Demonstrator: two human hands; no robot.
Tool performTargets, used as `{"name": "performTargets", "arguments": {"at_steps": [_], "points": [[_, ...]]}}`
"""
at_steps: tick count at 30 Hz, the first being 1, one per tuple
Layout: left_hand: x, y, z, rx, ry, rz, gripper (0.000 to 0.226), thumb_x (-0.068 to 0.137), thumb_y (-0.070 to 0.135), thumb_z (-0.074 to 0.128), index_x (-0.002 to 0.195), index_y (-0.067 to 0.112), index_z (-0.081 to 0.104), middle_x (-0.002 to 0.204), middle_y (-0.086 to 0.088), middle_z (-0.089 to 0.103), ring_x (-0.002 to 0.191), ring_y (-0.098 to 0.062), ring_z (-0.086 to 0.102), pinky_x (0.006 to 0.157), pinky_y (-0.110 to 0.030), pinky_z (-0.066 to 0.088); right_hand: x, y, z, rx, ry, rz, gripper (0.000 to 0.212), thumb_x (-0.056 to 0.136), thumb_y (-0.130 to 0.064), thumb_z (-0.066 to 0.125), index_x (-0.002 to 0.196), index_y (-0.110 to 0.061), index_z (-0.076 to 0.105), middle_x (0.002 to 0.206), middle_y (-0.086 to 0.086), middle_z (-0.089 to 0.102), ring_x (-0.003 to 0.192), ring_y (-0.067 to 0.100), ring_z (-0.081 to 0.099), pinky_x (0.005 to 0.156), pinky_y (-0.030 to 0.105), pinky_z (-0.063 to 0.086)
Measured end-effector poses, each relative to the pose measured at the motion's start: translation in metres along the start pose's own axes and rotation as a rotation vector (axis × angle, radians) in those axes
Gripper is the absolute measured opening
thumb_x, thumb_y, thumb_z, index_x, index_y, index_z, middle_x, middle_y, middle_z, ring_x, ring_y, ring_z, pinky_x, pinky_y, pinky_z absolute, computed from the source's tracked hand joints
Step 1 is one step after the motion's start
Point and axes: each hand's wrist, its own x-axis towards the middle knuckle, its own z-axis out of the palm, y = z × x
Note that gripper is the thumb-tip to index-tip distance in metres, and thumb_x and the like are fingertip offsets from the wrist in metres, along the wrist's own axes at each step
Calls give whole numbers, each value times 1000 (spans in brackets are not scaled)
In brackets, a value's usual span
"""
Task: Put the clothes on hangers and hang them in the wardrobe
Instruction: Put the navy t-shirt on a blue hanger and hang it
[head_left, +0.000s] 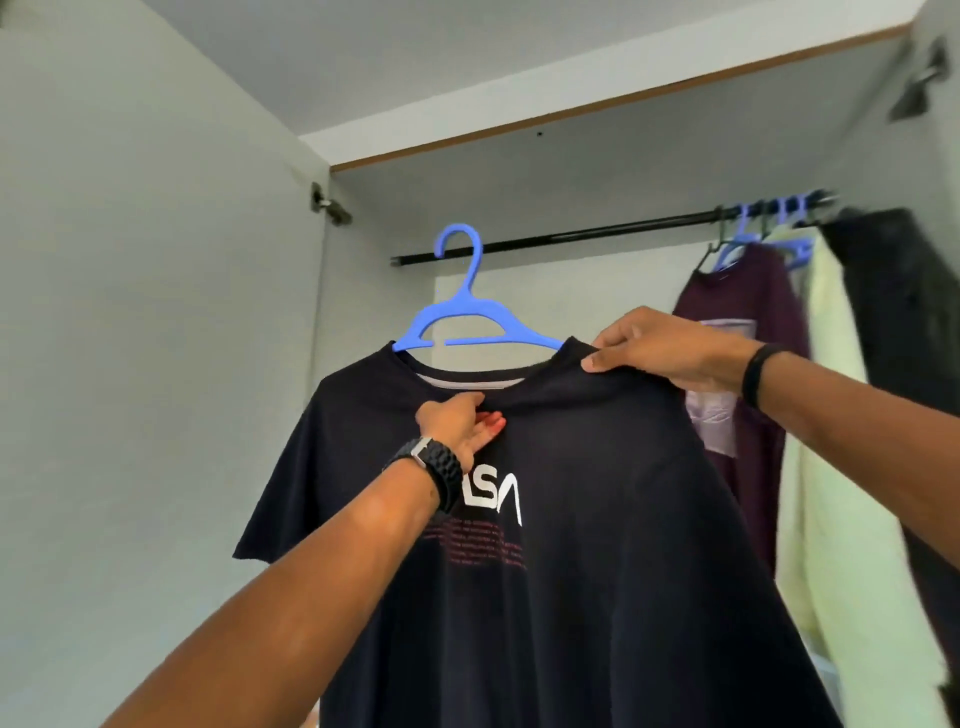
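Dark T-shirt (571, 545) seated on blue hanger (467, 317), held up before wardrobe rail (597, 236); hook not yet over rail. Left hand (460, 423) pinching front of collar; right hand (670, 351) gripping shoulder seam. Risk: shirt sliding off hanger's near arm if tilted; hook missing rail; crowding garments hung at right.

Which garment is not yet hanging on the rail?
The dark navy T-shirt on the blue hanger, held by both hands; the maroon, pale yellow and black garments already hang there.

black watch (439, 470), black wristband (754, 375)
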Motion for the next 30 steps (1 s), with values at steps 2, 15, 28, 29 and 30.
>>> {"name": "performTargets", "arguments": {"at_steps": [2, 15, 28, 29, 30], "points": [[25, -22, 30, -17, -45, -14, 19, 92, -2, 53, 82, 7, 40, 81, -17, 50, 65, -22, 58, 50, -30, 57, 8, 31, -18, -127, 139, -5, 25, 90, -26, 64, 85, -2, 72, 83, 10, 73, 74, 19, 67, 73, 31, 56], [193, -107, 216, -39, -281, 21, 3, 90, 3, 55, 89, 1, 52, 73, -12, 48, 58, -18, 50, 42, -25, 53, 94, 171, -122, -25, 417, 155, 12, 87, -10, 58, 86, -1, 65, 86, 22, 66, 74, 28, 62, 67, 33, 55], [345, -165, 326, 690, -653, 584, 74, 84, 58, 44, 144, 16, 36, 144, -8, 40, 129, -32, 44, 110, -42, 35, 220, 230, -190, -551, 1080, 3, 24, 88, -13, 58, 88, 10, 65, 81, 19, 60, 79, 28, 51, 67, 32, 37], [347, -172, 329, 729, -725, 600, 71, 89, 57, 41, 146, 16, 32, 146, -6, 38, 134, -31, 39, 113, -40, 30, 226, 231, -196, -567, 1109, 20, 25, 88, -12, 57, 90, 11, 65, 81, 18, 59, 79, 27, 50, 67, 32, 36], [356, -180, 335, 741, -787, 603, 69, 92, 56, 39, 148, 17, 28, 149, -6, 35, 138, -29, 34, 115, -40, 26, 233, 232, -202, -578, 1134, 35, 26, 88, -12, 56, 91, 13, 64, 82, 18, 59, 79, 27, 50, 67, 32, 36]]}}
